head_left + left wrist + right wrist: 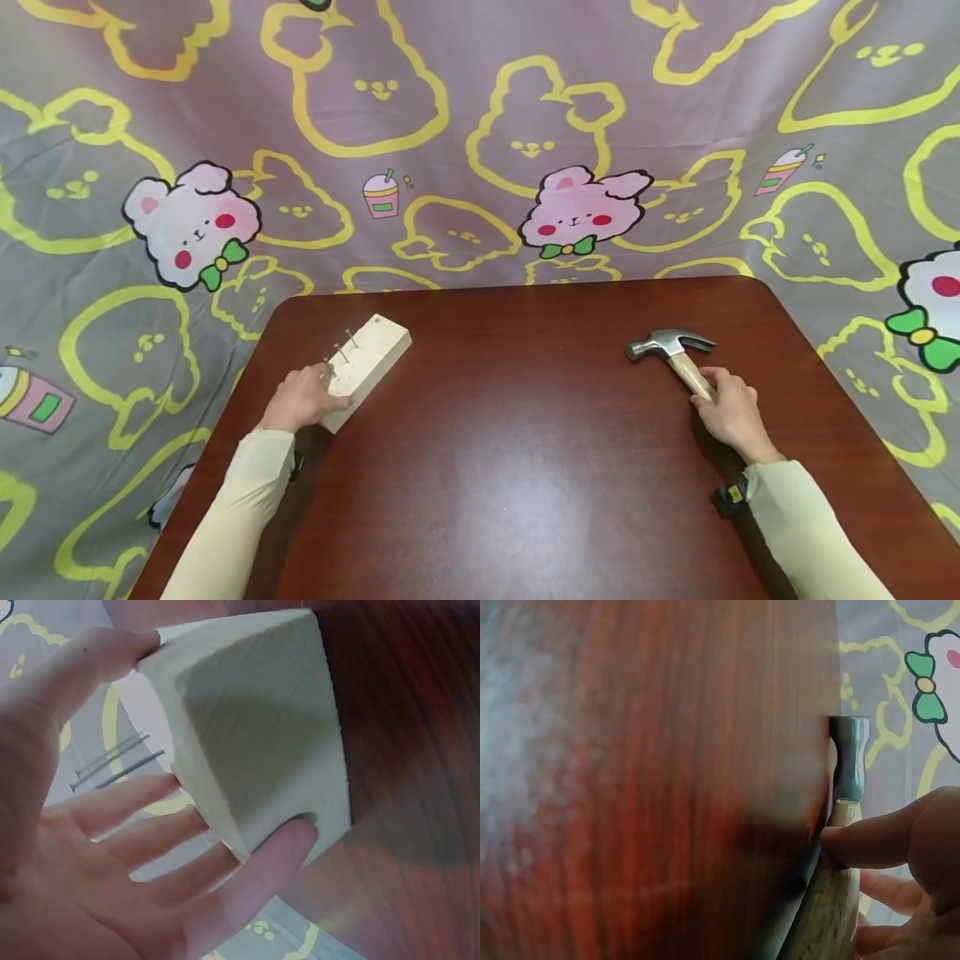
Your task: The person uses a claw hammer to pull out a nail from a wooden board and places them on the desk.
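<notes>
On the left of the table lies a pale wooden block [372, 354] with several nails [342, 353] standing in its top. My left hand [303, 398] grips the block's near end; in the left wrist view the thumb [97, 664] lies on one edge and the little finger [277, 847] on the opposite side. Over on the right is a claw hammer [667, 342] with a steel head and wooden handle [692, 376]. My right hand [731, 410] holds that handle between thumb and fingers. In the right wrist view the hammer head [849, 754] points away from the hand.
The dark reddish-brown table [480, 433] has rounded far corners and a glossy surface. A grey patterned cloth [465, 150] hangs behind it and at both sides. Bare tabletop separates the block from the hammer.
</notes>
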The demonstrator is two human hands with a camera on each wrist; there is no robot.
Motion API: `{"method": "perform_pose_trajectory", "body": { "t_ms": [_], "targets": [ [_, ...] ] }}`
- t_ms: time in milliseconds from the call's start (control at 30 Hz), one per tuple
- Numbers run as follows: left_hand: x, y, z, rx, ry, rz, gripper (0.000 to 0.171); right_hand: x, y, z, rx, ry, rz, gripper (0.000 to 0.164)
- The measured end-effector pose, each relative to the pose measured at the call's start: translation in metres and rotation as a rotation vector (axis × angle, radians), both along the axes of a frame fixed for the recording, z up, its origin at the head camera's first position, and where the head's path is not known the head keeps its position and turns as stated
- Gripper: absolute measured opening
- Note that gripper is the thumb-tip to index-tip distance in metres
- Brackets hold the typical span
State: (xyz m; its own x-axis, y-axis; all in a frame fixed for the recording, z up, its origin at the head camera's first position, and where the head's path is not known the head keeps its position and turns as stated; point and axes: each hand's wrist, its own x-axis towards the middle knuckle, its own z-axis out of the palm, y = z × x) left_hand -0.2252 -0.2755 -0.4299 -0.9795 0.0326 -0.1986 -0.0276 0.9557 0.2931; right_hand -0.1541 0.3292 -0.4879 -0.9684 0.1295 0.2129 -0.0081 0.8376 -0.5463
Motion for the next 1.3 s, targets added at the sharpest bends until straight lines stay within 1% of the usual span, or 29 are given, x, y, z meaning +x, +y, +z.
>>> {"method": "perform_pose_trajectory", "body": {
  "t_ms": [67, 233, 367, 567, 667, 767, 867, 1000, 1167, 1300],
  "targets": [
    [-0.001, 0.000, 0.000, -0.008, 0.013, -0.023, 0.078, 0.000, -0.001, 0.000, -0.001, 0.001, 0.000, 0.045],
    [-0.005, 0.002, -0.001, -0.007, 0.025, -0.112, 0.073, 0.001, -0.002, 0.001, 0.003, 0.001, 0.001, 0.045],
    [-0.008, 0.007, -0.001, 0.017, 0.023, -0.174, 0.074, 0.001, -0.002, 0.002, 0.009, 0.012, -0.002, 0.044],
    [-0.013, 0.019, -0.002, 0.035, 0.038, -0.237, 0.074, -0.001, -0.001, 0.002, 0.016, 0.012, -0.004, 0.044],
    [-0.015, 0.026, -0.003, 0.054, 0.016, -0.244, 0.075, -0.001, -0.001, 0.001, 0.017, 0.006, -0.006, 0.044],
    [-0.015, 0.035, -0.003, 0.068, -0.003, -0.267, 0.074, -0.001, 0.000, 0.000, 0.017, -0.001, -0.008, 0.045],
    [-0.017, 0.045, -0.003, 0.063, -0.002, -0.317, 0.073, -0.001, 0.000, 0.000, 0.013, -0.005, -0.009, 0.045],
    [-0.019, 0.061, -0.002, 0.054, -0.005, -0.370, 0.075, -0.001, 0.000, 0.002, 0.007, -0.003, -0.010, 0.046],
    [-0.021, 0.080, -0.003, 0.058, -0.008, -0.417, 0.076, 0.000, 0.000, 0.003, 0.003, -0.007, -0.011, 0.046],
    [-0.021, 0.097, -0.003, 0.073, -0.024, -0.437, 0.075, 0.000, 0.000, 0.003, 0.003, -0.009, -0.010, 0.045]
  ]
}}
